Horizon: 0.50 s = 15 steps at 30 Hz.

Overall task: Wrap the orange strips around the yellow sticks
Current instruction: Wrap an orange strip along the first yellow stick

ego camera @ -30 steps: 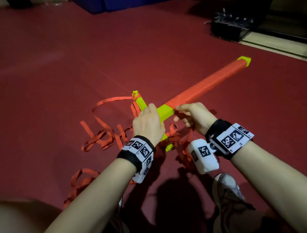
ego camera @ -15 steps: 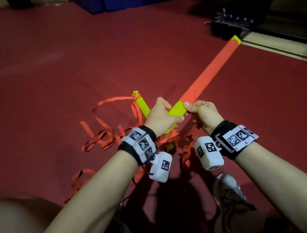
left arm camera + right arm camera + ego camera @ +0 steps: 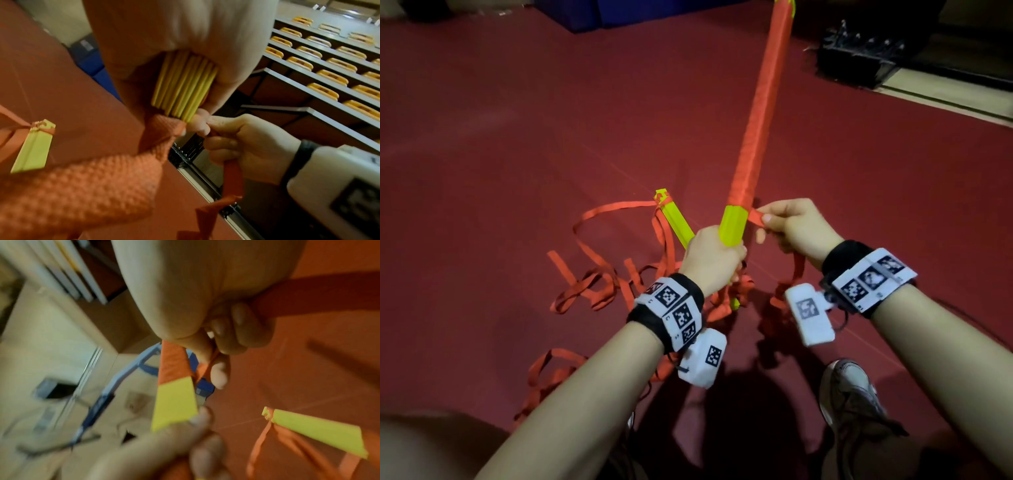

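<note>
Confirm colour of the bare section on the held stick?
Bright yellow-green on the held stick, below the orange wrap; head view.

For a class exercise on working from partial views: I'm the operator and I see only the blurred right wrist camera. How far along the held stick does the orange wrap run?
Observer: In the head view the wrap runs from near the far tip of the held stick down to a bare yellow stretch above the left hand.
Operator: Where does the strip go below my grip?
Observer: The left wrist view shows the orange strip hanging loose beneath the right hand.
Operator: Is the stick one solid piece?
Observer: Apparently not. In the left wrist view, the part in the left hand looks like thin yellow rods side by side.
</note>
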Tool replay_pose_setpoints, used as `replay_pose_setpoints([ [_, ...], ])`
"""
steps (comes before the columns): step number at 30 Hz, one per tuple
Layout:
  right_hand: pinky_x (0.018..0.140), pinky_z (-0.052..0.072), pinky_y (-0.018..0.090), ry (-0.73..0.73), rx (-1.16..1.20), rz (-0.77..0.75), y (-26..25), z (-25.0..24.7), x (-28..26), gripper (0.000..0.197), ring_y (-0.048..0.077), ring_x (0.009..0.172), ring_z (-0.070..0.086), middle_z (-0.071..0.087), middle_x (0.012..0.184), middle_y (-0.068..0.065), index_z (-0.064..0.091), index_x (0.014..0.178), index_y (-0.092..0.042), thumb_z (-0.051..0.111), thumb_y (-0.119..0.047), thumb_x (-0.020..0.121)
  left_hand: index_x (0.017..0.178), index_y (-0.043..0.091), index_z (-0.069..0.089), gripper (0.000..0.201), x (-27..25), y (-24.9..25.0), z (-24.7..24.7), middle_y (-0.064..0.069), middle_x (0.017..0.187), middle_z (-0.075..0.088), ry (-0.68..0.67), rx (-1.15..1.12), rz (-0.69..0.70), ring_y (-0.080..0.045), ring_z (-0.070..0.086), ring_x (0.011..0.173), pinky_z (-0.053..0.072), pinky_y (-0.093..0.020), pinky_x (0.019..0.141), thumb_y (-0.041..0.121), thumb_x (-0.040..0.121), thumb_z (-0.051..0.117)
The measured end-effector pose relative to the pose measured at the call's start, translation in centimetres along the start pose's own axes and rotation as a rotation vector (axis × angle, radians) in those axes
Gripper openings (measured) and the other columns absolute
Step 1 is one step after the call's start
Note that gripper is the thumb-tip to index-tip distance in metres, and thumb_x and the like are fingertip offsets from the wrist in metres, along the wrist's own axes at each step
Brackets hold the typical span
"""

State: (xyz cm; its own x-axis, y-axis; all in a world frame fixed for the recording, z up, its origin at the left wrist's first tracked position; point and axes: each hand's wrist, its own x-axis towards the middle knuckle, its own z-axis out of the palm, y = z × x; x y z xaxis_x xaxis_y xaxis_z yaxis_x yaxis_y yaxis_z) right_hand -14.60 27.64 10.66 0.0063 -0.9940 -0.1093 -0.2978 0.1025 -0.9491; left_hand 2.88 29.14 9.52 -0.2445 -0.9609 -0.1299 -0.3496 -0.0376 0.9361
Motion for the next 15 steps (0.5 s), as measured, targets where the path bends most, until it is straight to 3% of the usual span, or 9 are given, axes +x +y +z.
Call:
replay_pose_setpoints([
  [3, 0.052, 0.035, 0.009, 0.044, -0.452, -0.109, 0.2, 0.2, -0.2, 0.024, -0.005, 0.045, 0.051, 0.074, 0.073, 0.001, 0.072, 0.096, -0.017, 0.051, -0.005, 0.099, 0.078, 0.003, 0.061, 0.013, -0.2, 0.3, -0.1, -0.005, 0.054, 0.059, -0.025, -0.062, 0.028, -0.023, 0.056, 0.042, 0.048, -0.031, 0.051, 0.015, 0.076, 0.062],
  [5, 0.056, 0.039, 0.008, 0.057, -0.495, -0.118, 0.1, 0.1, -0.4, 0.024, -0.008, 0.05, 0.056, 0.076, 0.076, 0.0, 0.071, 0.094, -0.017, 0.052, -0.004, 0.098, 0.077, 0.006, 0.059, 0.011, -0.3, 0.8, -0.4, -0.01, 0.057, 0.055, -0.089, -0.207, 0.007, -0.023, 0.051, 0.043, 0.046, -0.028, 0.049, 0.0, 0.087, 0.06],
  [7, 0.066, 0.045, 0.019, 0.081, -0.52, -0.113, 0.0, -0.2, -0.3, 0.024, 0.003, 0.061, 0.063, 0.075, 0.078, 0.0, 0.071, 0.09, -0.018, 0.053, -0.004, 0.096, 0.08, 0.007, 0.058, 0.015, -0.3, 1.0, -0.5, -0.01, 0.059, 0.052, -0.152, -0.309, -0.012, -0.023, 0.049, 0.043, 0.045, -0.027, 0.047, -0.004, 0.09, 0.057],
  [9, 0.073, 0.043, 0.024, 0.105, -0.58, -0.104, -0.4, -0.7, -0.2, 0.027, 0.017, 0.077, 0.065, 0.074, 0.082, 0.002, 0.072, 0.089, -0.02, 0.054, -0.001, 0.092, 0.08, 0.007, 0.059, 0.012, -0.3, 1.0, -0.7, -0.009, 0.057, 0.052, -0.182, -0.364, -0.028, -0.022, 0.049, 0.043, 0.045, -0.026, 0.047, -0.002, 0.088, 0.06],
  [12, 0.074, 0.052, 0.028, 0.125, -0.528, -0.085, -1.0, -1.3, -0.5, 0.039, 0.02, 0.075, 0.07, 0.074, 0.074, 0.004, 0.074, 0.078, -0.018, 0.047, 0.01, 0.076, 0.08, 0.008, 0.06, 0.008, -0.3, 0.6, -0.7, -0.009, 0.057, 0.052, -0.212, -0.427, -0.052, -0.023, 0.049, 0.043, 0.045, -0.028, 0.049, 0.009, 0.075, 0.065],
  [15, 0.059, 0.055, 0.032, 0.13, -0.469, -0.074, -1.1, -1.3, -0.8, 0.045, 0.021, 0.057, 0.068, 0.069, 0.06, 0.003, 0.072, 0.062, -0.021, 0.041, 0.011, 0.067, 0.081, 0.007, 0.059, 0.011, -0.3, 0.3, -0.7, -0.01, 0.057, 0.052, -0.218, -0.458, -0.063, -0.024, 0.049, 0.043, 0.045, -0.03, 0.05, 0.011, 0.072, 0.065],
])
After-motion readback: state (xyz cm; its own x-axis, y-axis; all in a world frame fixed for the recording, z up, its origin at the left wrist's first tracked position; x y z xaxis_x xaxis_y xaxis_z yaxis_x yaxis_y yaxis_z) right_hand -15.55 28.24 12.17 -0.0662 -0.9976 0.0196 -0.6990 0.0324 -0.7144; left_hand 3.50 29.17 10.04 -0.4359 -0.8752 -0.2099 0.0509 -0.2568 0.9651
